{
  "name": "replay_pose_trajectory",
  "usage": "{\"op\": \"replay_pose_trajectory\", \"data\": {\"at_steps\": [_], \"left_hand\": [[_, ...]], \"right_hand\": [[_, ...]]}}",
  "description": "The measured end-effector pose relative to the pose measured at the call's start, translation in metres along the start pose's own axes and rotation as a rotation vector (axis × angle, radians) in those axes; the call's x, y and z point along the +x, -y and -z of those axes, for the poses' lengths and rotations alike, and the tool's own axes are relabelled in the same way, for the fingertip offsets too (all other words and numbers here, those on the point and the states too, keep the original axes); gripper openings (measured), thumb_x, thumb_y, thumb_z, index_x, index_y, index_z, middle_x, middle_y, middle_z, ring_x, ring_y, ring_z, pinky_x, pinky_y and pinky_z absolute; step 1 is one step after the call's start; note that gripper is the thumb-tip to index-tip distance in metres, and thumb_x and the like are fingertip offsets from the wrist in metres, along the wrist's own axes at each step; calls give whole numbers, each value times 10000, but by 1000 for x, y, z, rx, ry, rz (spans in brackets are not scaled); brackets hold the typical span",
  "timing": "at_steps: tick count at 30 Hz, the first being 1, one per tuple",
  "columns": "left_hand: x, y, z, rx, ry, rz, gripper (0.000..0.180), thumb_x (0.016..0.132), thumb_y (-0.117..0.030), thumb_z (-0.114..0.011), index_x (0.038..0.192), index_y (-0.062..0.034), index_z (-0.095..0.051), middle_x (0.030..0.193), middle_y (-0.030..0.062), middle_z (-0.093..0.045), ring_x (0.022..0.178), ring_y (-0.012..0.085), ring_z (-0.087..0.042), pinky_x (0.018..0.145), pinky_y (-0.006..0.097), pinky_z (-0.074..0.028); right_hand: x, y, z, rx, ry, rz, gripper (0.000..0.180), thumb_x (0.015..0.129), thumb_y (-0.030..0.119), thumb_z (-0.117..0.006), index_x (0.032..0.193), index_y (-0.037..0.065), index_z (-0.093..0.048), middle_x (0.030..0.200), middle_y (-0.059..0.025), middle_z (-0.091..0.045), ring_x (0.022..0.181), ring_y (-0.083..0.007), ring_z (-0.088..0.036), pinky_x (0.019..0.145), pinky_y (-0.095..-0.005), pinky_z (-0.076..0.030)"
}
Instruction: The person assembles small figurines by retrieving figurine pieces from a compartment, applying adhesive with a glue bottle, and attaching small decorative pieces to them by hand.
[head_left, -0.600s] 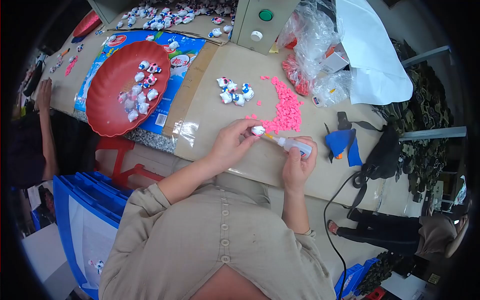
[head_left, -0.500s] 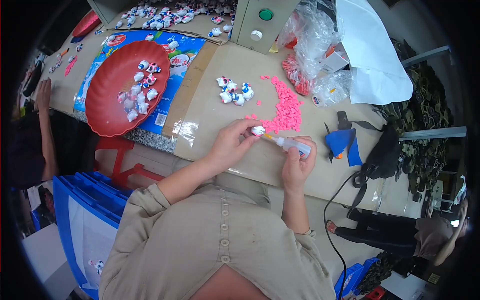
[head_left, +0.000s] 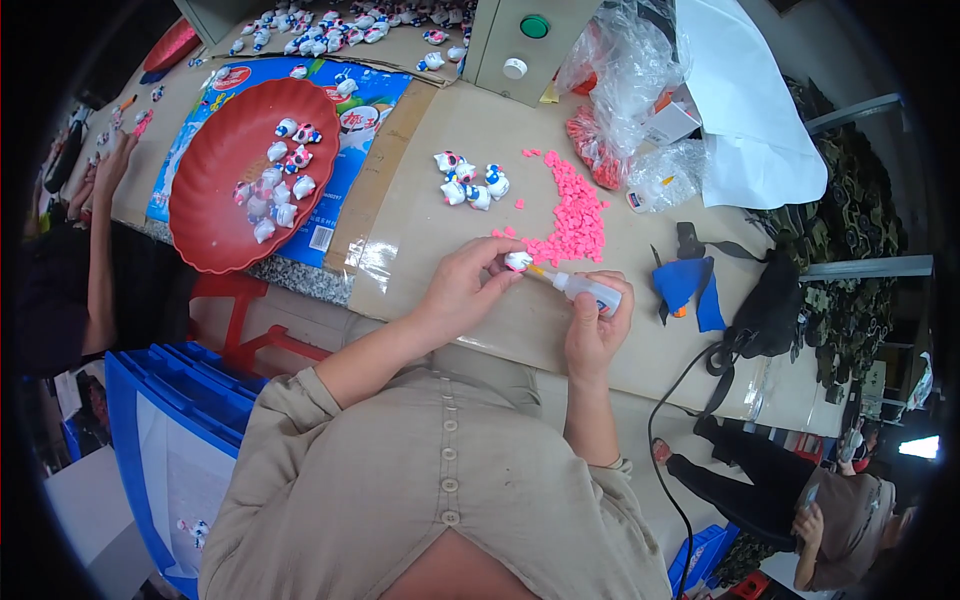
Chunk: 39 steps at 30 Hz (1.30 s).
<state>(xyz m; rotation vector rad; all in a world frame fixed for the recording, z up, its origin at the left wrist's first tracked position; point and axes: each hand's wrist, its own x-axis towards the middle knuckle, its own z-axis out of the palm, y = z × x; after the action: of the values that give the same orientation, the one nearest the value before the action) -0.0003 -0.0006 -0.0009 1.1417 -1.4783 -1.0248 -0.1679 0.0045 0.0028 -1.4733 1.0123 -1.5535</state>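
Observation:
Between the thumb and fingers of my left hand [head_left: 465,286] is a small white figurine [head_left: 518,261]. My right hand [head_left: 597,325] grips a small translucent glue bottle [head_left: 592,292]; its thin yellowish nozzle points left and meets or nearly meets the figurine. Just beyond my hands lies a spread of small pink pieces [head_left: 573,225]. Several white, blue and pink figurines [head_left: 470,182] sit in a cluster to its left. More figurines lie in a scalloped red bowl [head_left: 205,200] at the left.
A grey-green box with a green button [head_left: 533,28] stands at the back, near many heaped figurines [head_left: 340,35]. Clear plastic bags [head_left: 625,90], white sheet [head_left: 745,110], blue cloth piece [head_left: 682,293] and black strap [head_left: 765,310] lie rightward. Another person's hand [head_left: 115,160] is at far left.
My hands, the figurine and the bottle stay almost still. At far left another person's hand has moved farther over the table. The person standing at right has shifted and turned.

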Motion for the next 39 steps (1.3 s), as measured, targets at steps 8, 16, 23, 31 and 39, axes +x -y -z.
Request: {"op": "replay_pose_trajectory", "data": {"at_steps": [8, 16, 23, 31, 39], "left_hand": [[0, -3, 1, -20, -13, 50, 315, 729, -9, -618, 1031, -16, -528, 842, 48, -554, 658, 84, -507, 615, 216, -440], [-1, -3, 1, -34, -12, 63, 323, 733, -4, -611, 1044, -13, -525, 839, 38, -549, 655, 74, -495, 615, 208, -435], [0, -2, 1, -10, -19, 50, 321, 733, -8, -614, 1041, -11, -524, 846, 40, -552, 661, 76, -502, 622, 213, -442], [0, -1, 0, 6, -24, 33, 322, 729, 1, -613, 1038, -13, -524, 850, 47, -553, 659, 81, -510, 618, 212, -442], [-1, 0, 0, 5, -26, -3, 319, 727, 12, -611, 1033, -10, -522, 856, 51, -549, 661, 85, -513, 621, 214, -442]], "right_hand": [[-4, 1, -2, -198, 0, 148, 255, 813, 181, -562, 947, 11, -429, 901, -105, -462, 769, -138, -473, 646, -227, -403], [-4, 4, -1, -153, -8, 103, 239, 800, 147, -572, 938, 5, -438, 896, -111, -466, 770, -149, -477, 655, -236, -397], [-3, 2, 0, -150, -14, 101, 238, 810, 163, -562, 938, 9, -434, 889, -100, -463, 757, -134, -474, 639, -222, -397], [-5, 3, 1, -108, -10, 44, 239, 798, 139, -573, 938, 5, -433, 893, -105, -461, 770, -148, -489, 649, -234, -405], [-4, 1, -2, -115, -13, 80, 245, 807, 169, -567, 938, 9, -435, 894, -100, -462, 727, -124, -478, 590, -205, -408]]}}
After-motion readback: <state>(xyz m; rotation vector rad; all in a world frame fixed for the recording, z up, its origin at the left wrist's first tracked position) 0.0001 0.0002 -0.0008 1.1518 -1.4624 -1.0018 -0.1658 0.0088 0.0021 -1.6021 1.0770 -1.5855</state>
